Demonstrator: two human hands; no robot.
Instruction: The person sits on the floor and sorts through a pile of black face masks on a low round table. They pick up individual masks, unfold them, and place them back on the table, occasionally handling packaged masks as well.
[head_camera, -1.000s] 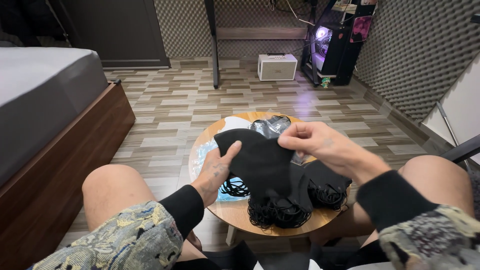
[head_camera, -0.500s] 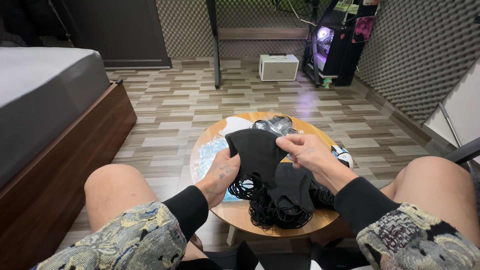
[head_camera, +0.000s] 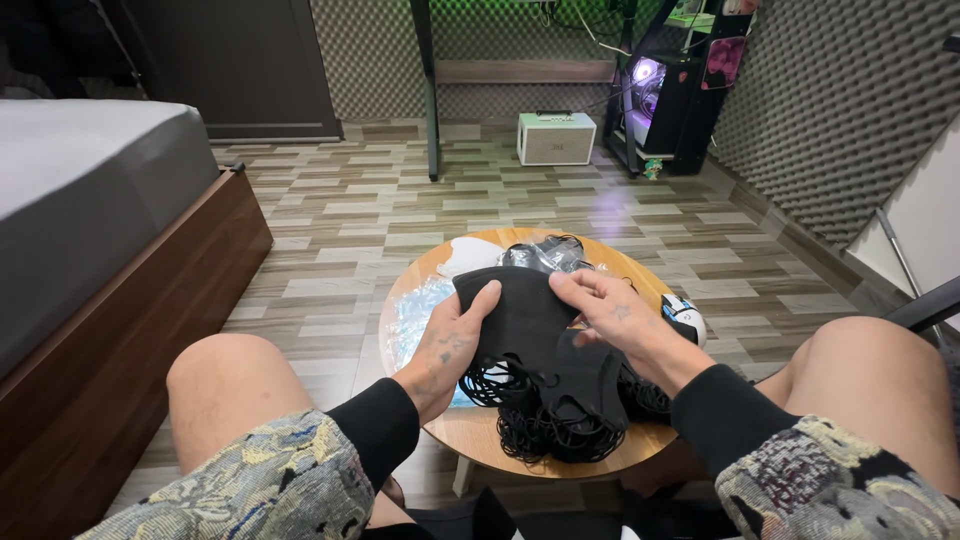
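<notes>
Sitting with bare knees on either side of a small round wooden desk (head_camera: 470, 440), the person holds a black face mask (head_camera: 520, 315) up over the desk top between both hands. The left hand (head_camera: 450, 345) has its grip clamped on the mask's left edge, thumb on the near face and fingers behind the cloth. The right hand (head_camera: 610, 310) pinches the mask's upper right edge, fingertips pressed together on the fabric. Just beneath the held mask lies a heap of more black masks (head_camera: 565, 400) with their tangled ear loops spilling toward the desk's near rim. To the left of the hands, clear plastic wrappers (head_camera: 415, 320) lie on the desk, and a white mask (head_camera: 468, 255) rests at the far edge beside a crumpled dark packet (head_camera: 545, 255). A bed (head_camera: 90, 190) with a grey mattress stands to the left, and a small white box (head_camera: 556, 138) sits on the floor well beyond the desk.
</notes>
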